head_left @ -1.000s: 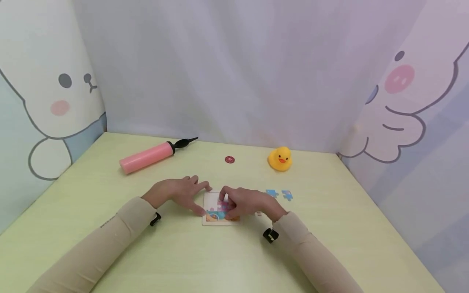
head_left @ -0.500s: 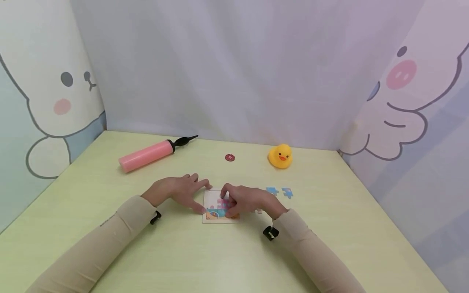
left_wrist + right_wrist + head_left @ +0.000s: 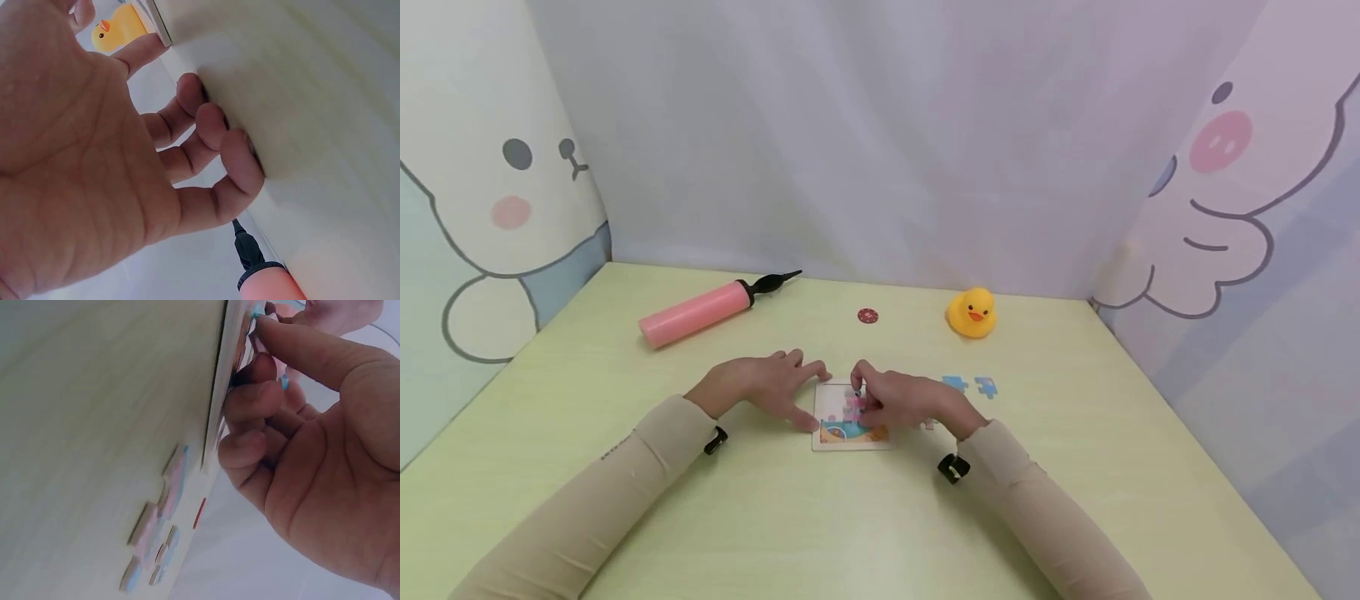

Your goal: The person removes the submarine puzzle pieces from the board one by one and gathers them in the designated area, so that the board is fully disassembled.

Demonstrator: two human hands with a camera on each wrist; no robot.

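A square jigsaw tray (image 3: 850,447) with a pale rim lies mid-table, its lower part filled with blue and orange picture pieces. My left hand (image 3: 772,388) is spread along its left side, index fingertip at the upper corner and thumb at the lower left edge. In the left wrist view, the other fingers bend loosely down to the table. Over the tray, my right hand (image 3: 901,397) pinches a pink and blue jigsaw piece (image 3: 855,402) between thumb and fingers. The right wrist view shows the thumb (image 3: 306,347) against it; fingers cover much of the piece.
Two blue loose pieces, one of them this piece (image 3: 987,387), lie right of the tray, and a pinkish piece (image 3: 929,423) lies below my right wrist. Further back are a pink hand pump (image 3: 696,313), a red round chip (image 3: 868,316) and a yellow rubber duck (image 3: 972,313).
My right hand's knuckles have risen a little over the tray, and the pinched piece stands at a different angle. The left hand stays at the tray's edge. The head view shifts slightly.
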